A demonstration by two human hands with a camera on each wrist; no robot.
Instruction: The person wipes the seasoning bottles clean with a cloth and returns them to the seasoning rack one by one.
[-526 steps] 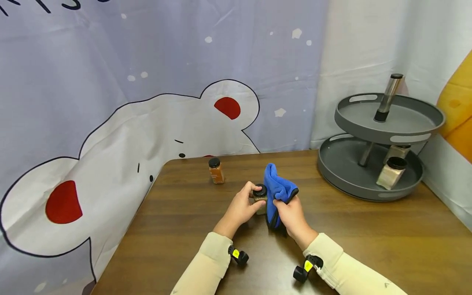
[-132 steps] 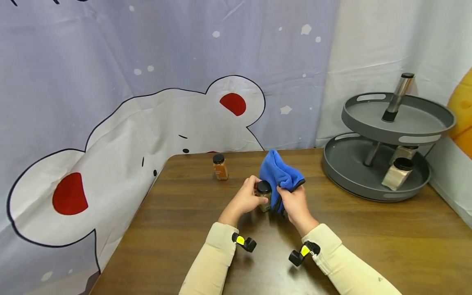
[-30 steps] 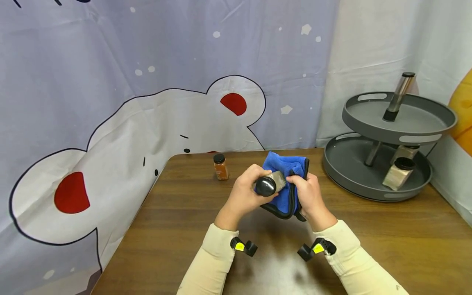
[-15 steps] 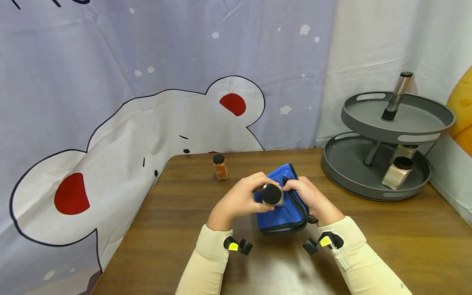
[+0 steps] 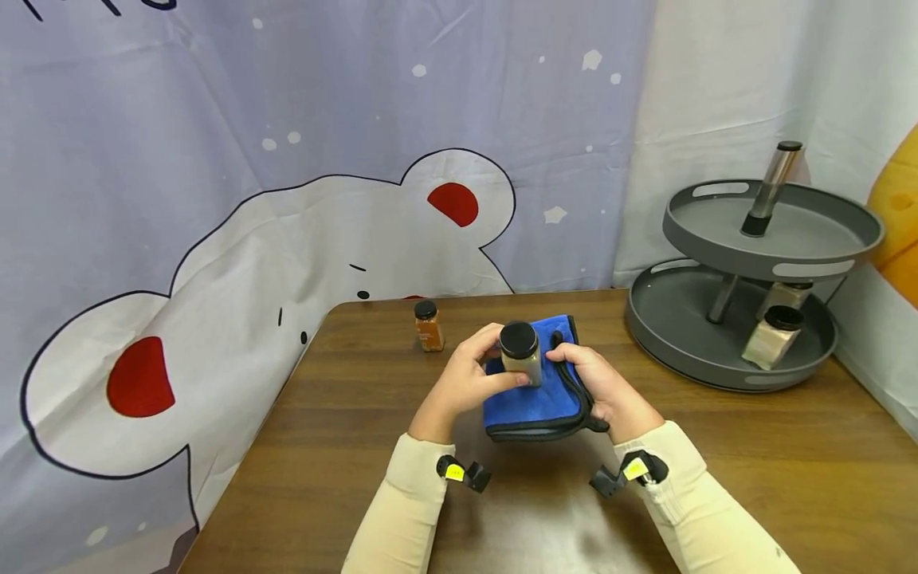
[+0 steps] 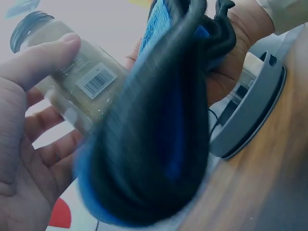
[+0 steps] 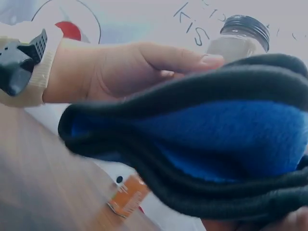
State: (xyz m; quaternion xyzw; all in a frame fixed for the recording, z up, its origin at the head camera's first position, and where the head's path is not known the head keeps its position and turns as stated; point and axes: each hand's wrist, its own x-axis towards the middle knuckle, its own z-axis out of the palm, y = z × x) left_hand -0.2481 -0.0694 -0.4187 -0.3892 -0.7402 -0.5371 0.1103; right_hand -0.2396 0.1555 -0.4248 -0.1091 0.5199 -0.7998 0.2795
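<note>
My left hand (image 5: 466, 379) grips a spice jar (image 5: 527, 367) with a black lid, thumb on its near side and fingers behind. The jar's lid faces up toward the head camera. A barcode label (image 6: 97, 81) shows on its wall in the left wrist view. My right hand (image 5: 606, 391) holds a folded blue cloth (image 5: 527, 408) with black edging, its thumb over the cloth close to the jar. The cloth lies behind and below the jar, hiding most of the right fingers. Both hands are held over the wooden table (image 5: 344, 446).
An orange-filled spice jar (image 5: 429, 331) stands at the table's back left. At the right is a two-tier grey round tray stand (image 5: 663, 347). Its lower tier carries a pale jar (image 5: 767, 344) and another jar (image 5: 785, 295) behind. A printed curtain (image 5: 323, 96) hangs behind.
Earlier the jar was near the table; a second ago it was tilted with its base against the cloth. Since half a second ago it has shifted slightly left and up, more upright.
</note>
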